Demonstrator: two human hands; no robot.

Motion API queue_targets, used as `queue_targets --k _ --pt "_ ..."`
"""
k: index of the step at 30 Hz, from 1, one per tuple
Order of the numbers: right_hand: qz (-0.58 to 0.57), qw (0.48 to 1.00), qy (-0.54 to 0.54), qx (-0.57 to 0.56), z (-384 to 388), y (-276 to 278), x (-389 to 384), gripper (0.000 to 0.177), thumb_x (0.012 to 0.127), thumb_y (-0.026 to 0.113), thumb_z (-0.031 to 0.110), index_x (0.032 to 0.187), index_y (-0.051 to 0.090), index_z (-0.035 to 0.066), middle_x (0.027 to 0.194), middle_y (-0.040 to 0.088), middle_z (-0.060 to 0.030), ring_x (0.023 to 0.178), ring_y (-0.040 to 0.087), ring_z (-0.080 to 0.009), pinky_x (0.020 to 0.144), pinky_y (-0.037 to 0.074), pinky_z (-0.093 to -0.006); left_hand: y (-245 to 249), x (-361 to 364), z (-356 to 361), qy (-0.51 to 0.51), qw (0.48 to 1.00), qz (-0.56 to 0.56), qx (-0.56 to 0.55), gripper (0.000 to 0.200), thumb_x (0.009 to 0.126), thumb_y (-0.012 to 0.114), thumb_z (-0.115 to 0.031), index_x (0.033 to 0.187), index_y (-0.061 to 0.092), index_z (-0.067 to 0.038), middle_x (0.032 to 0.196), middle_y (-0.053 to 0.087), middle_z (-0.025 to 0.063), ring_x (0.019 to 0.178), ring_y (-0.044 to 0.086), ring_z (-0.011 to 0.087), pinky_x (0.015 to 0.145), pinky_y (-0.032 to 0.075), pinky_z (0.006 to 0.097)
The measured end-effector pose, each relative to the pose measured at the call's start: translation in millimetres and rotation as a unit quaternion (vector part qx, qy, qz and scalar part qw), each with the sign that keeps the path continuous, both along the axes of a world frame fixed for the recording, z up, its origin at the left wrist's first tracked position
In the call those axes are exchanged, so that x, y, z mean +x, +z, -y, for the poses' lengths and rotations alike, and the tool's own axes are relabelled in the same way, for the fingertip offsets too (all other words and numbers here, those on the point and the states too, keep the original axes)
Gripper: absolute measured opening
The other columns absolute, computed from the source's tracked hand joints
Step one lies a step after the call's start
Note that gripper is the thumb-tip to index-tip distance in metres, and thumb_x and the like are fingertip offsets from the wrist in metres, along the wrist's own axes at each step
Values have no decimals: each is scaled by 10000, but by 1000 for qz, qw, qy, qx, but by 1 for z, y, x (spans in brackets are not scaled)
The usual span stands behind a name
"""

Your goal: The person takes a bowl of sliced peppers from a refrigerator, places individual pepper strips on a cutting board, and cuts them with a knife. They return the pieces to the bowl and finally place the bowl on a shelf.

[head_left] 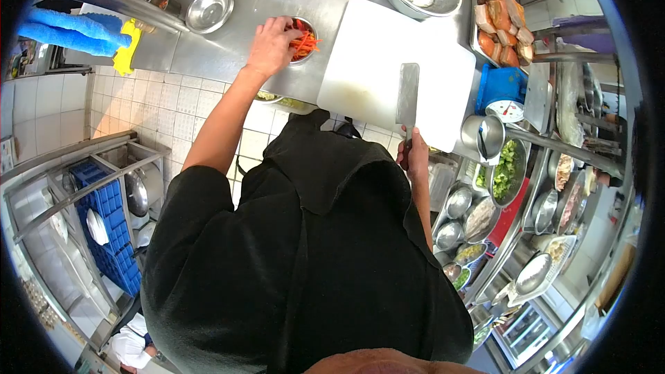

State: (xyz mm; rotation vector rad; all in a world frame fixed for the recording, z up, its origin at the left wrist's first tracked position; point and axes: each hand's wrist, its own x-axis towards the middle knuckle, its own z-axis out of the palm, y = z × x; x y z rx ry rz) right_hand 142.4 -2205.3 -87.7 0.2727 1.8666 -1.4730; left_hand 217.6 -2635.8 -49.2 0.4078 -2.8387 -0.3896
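Left of the cutting board [367, 55] your left hand [272, 45] dips into carrot strips [305, 43], fingers' grip unclear; your right hand [414, 158] clasps the cleaver [407, 93], blade pointing away.

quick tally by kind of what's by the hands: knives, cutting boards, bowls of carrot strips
cleaver: 1, in the right hand
white cutting board: 1
bowl of carrot strips: 1, left hand reaching in
total: 3
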Motion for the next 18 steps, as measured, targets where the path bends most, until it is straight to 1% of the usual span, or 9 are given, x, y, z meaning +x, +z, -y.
queue_targets --k 1,4,7,11,13,16,18 --pt "1 1000 0 -1 0 1 0 549 1055 398 510 1259 617 50 602 528 -17 400 484 -115 343 304 -249 -3 -2 0 -25 999 20 -12 293 738 759 -87 1026 762 -138 1197 597 55 1128 545 270 950 422 421" --pt "-4 1000 4 -2 -1 1 -1 547 1053 398 511 1253 617 51 598 528 -18 403 487 -115 343 305 -252 -5 -10 -3 30 999 19 6 199 745 771 -142 943 773 -143 1114 627 37 1107 550 259 914 423 419" --pt "-5 1000 5 0 0 0 1 544 1050 403 509 1247 617 50 595 528 -20 402 488 -116 342 308 -256 7 -16 -8 54 991 120 -6 129 753 752 -188 875 774 -151 1057 651 40 1102 553 257 907 421 439" --pt "-4 1000 -3 6 4 7 2 539 1048 407 501 1250 613 46 589 528 -19 395 484 -117 342 308 -258 -19 -21 -1 56 993 105 -11 106 781 704 -208 847 766 -153 1038 664 47 1095 564 258 906 414 461" --pt "-4 1000 -3 -4 1 2 2 540 1047 410 505 1251 614 48 591 530 -18 393 482 -117 343 310 -256 -18 -21 -2 73 992 105 -3 107 801 677 -205 836 763 -151 1025 668 46 1087 570 256 904 411 462" --pt "0 1000 -4 -7 0 -3 2 539 1047 412 508 1248 615 51 594 534 -16 391 481 -115 342 313 -253 -10 -21 0 79 989 127 11 117 821 658 -198 856 755 -142 1060 680 47 1114 570 240 911 407 458" --pt "4 1000 -6 -9 0 -3 2 539 1047 412 510 1246 616 52 596 536 -15 392 483 -113 340 316 -251 -6 -17 5 65 994 69 56 129 851 642 -198 884 745 -129 1050 695 63 1078 596 246 916 399 459"
